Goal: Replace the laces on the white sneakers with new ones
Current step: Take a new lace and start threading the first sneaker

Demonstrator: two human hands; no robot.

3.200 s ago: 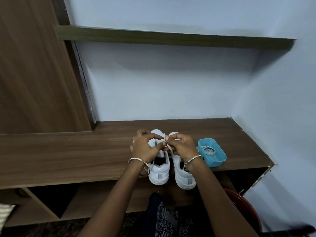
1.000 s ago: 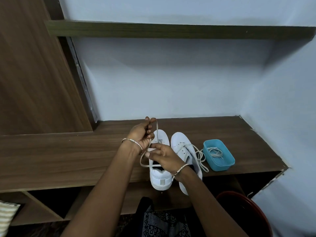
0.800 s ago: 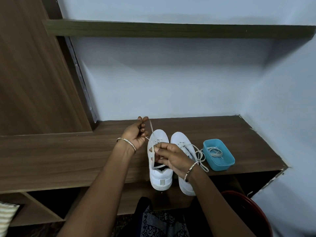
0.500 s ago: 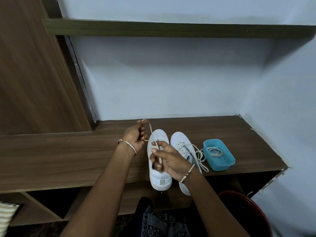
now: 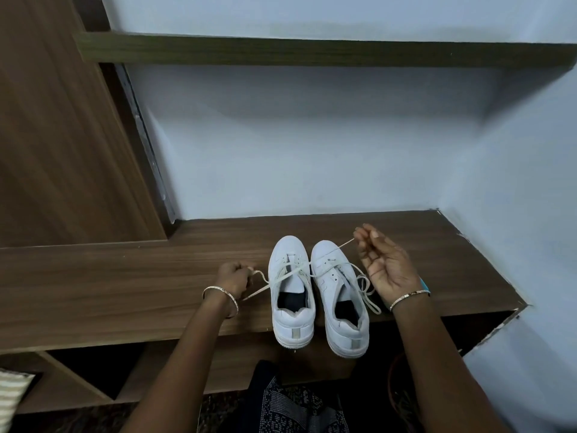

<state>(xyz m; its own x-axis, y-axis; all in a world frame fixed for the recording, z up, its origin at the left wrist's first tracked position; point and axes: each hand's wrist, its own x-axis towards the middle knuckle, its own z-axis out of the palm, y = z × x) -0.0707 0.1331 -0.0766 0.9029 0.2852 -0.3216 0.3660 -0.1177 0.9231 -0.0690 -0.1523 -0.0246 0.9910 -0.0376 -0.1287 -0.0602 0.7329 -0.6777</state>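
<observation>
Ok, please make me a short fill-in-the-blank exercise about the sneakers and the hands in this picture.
1. The left hand and the right hand each pinch one end of a ___.
2. The left sneaker and the right sneaker are both ___ in colour.
3. Their toes point toward the ___.
4. They stand on a shelf made of ___.
Missing words: lace, white, wall, wood.

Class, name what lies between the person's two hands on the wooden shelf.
Head view: the two white sneakers stand between left hand and right hand, one lace stretched across them.
</observation>
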